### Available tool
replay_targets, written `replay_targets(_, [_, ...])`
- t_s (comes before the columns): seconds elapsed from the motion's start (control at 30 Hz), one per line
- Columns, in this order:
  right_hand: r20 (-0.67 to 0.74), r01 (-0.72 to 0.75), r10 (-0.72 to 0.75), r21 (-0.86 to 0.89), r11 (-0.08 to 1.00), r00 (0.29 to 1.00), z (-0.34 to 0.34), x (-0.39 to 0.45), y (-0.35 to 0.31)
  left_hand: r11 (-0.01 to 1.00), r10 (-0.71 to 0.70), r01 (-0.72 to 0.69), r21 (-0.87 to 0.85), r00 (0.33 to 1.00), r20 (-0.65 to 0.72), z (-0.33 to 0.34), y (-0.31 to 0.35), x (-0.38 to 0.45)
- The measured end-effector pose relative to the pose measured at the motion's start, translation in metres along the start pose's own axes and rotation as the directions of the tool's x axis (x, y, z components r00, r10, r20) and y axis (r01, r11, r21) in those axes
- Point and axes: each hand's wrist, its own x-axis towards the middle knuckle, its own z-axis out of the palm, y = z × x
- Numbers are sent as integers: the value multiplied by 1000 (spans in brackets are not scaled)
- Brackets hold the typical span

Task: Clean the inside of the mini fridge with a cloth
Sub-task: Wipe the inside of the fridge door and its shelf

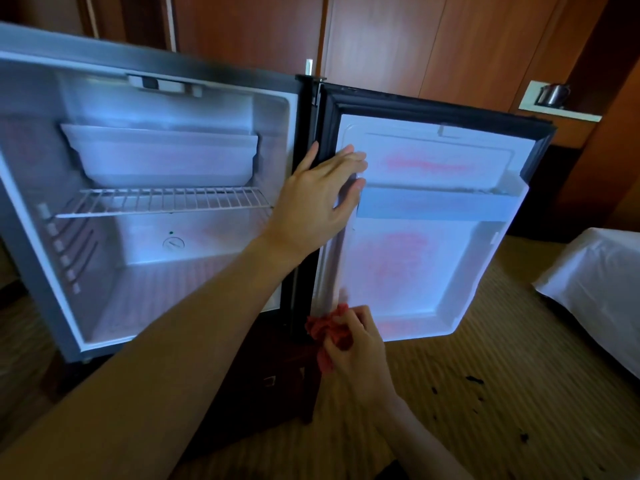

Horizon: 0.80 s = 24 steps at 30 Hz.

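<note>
Mini fridge (pixel 149 209): wide open on the floor, rigid and heavy by the look of it; it should not shift under wiping.
Door (pixel 426 258): swung out to the right, a light hinged panel, likely to swing if pushed.
Left hand (pixel 322 199): fingers straight and together, flat against the door's hinge-side edge, bracing it.
Right hand (pixel 360 344): fingers curled tight around the cloth, low at the door's bottom corner.
Cloth (pixel 329 332): red, soft, bunched; best gripped as a wad.
</note>
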Motion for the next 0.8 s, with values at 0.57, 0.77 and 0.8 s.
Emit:
replay_targets(0.57, [-280,111,-127,-69,991,952,-38,80,-53,1000,12,-13,-7,998,-58,8,-6,0])
replay_targets(0.77, [-59,-42,45,52,998,997,0,8,-4,999,11,-13,-31,997,-77,8,-5,-2])
replay_targets(0.8, [-28,-49,51,44,998,998,1,4,-1,1000,9,-11,-27,997,-77,8,-5,-2])
